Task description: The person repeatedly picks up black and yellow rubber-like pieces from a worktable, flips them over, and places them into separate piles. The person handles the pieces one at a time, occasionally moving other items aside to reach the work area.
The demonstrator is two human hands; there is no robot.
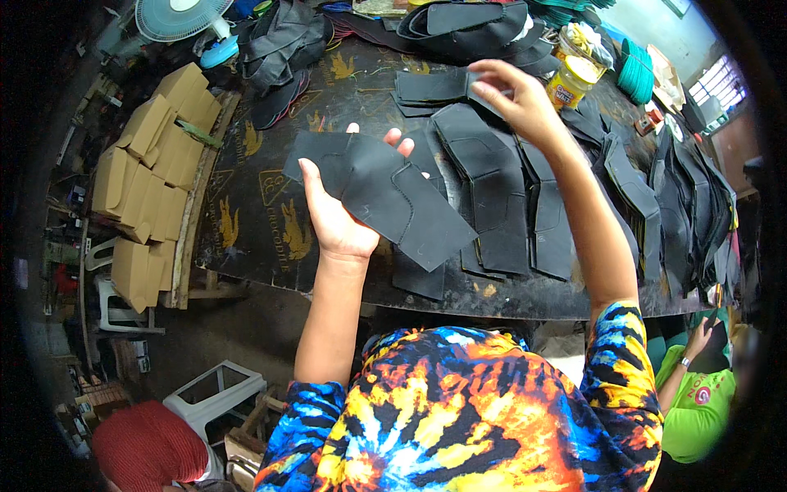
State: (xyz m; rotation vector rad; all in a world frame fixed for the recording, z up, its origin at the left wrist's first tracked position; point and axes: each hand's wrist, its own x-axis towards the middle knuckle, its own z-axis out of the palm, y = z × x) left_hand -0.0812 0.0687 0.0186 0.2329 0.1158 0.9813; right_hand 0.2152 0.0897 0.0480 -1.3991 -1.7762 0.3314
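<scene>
My left hand [340, 217] is palm up, with its thumb and fingers around a flat black leather-like panel [389, 197] that has a curved stitched seam. The panel tilts down to the right above the table, apart from the stacks. Farther off to the right, my right hand [520, 98] curls its fingers at the raised greyish edge of another black panel, over the far end of the stacks. Right below it lies a fanned stack of black panels [484, 152]. Another black stack [430, 86] sits just to its left.
More black panel stacks [631, 193] fill the table's right side. A yellow tub [571, 82] stands behind them. Brown cardboard boxes [147, 193] line the left, near a fan [182, 16]. A person in a green shirt [697, 402] works at right; another person's red head covering [152, 447] is lower left.
</scene>
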